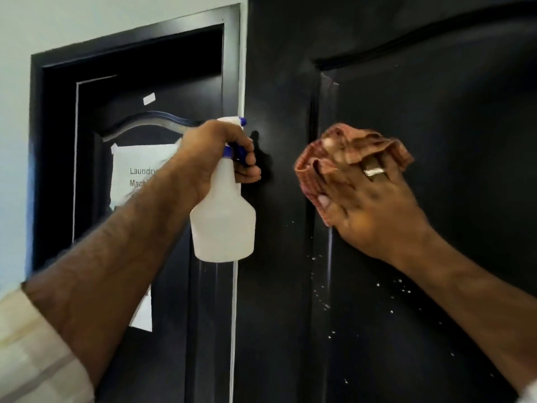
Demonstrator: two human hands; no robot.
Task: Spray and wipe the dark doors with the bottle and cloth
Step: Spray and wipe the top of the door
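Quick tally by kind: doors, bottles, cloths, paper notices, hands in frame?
Dark doors: 2 (near door, far door)
Spray bottle: 1
Cloth: 1
Paper notice: 1
Hands: 2 (left hand, right hand)
Total: 7

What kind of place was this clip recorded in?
Probably an indoor hallway in a home or shared residence. Two black panelled doors stand close together: the near door, being wiped, and a far door in a pale wall, bearing a paper notice that starts "Laundr".
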